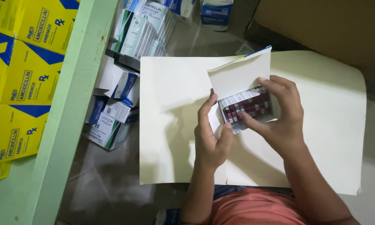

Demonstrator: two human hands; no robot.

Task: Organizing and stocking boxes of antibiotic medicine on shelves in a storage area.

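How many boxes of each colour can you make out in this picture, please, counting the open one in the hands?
Yellow boxes with blue corners, stacked at left: 6 in view, some cut by the frame
White open box of capsule strips, held by left hand and right hand: 1
White-and-blue or white-and-green boxes piled on the floor: too overlapped to count
Total countable: 7

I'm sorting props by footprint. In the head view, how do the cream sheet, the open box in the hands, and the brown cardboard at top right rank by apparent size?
Largest to smallest:
1. cream sheet
2. brown cardboard, though it is cut off by the frame, so unsure
3. open box, held by left hand and right hand
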